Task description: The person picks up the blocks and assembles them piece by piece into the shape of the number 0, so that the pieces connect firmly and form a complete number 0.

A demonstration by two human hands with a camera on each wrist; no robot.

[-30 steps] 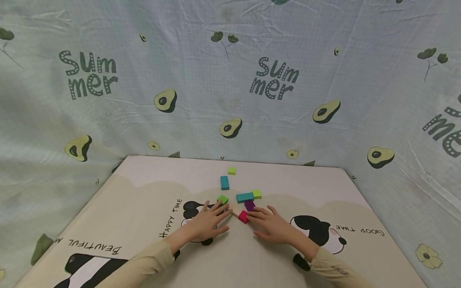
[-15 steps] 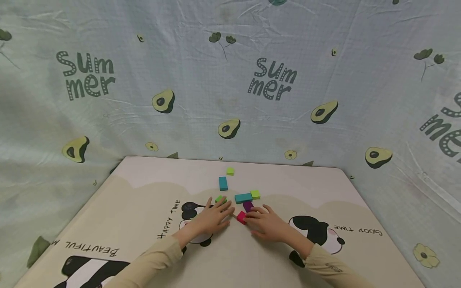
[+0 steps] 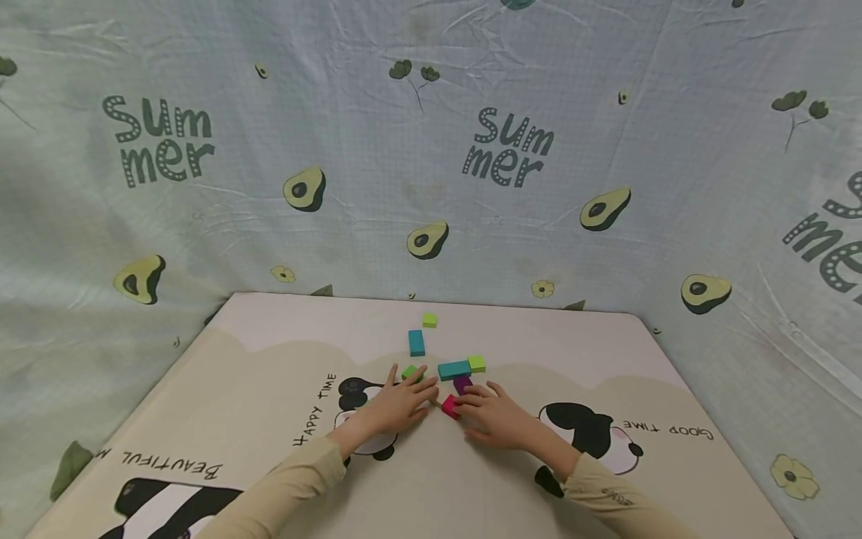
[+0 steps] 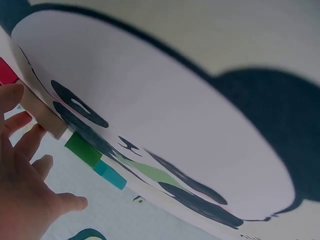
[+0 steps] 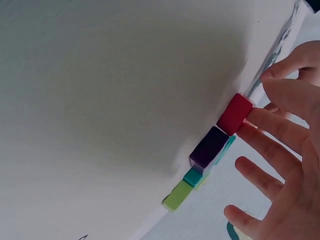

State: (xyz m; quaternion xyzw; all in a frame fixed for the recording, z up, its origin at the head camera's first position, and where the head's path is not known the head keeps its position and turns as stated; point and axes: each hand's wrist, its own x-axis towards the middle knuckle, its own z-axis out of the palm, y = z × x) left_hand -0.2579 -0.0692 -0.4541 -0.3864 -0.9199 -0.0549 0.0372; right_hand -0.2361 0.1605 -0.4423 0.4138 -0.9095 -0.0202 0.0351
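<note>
My left hand lies with its fingers spread beside a plain tan wooden block. In the left wrist view its fingertips touch that block's side, and the thumb overlaps the end near the red block. My right hand has its fingers extended, with two fingertips against the red block. The thumb stands apart from it. The tan block lines up against the red one, which sits at the corner of a purple block. In the head view the left fingers mostly hide the tan block and partly cover a green block.
Beyond the purple block lie a teal block and a lime block touching it. Farther back are another teal block and a small lime block. A printed cloth hangs behind the table.
The left hand has shifted slightly right, closer to the tan and red blocks. The right hand has drawn its fingers in a little at the red block. The blocks hold their arrangement.
</note>
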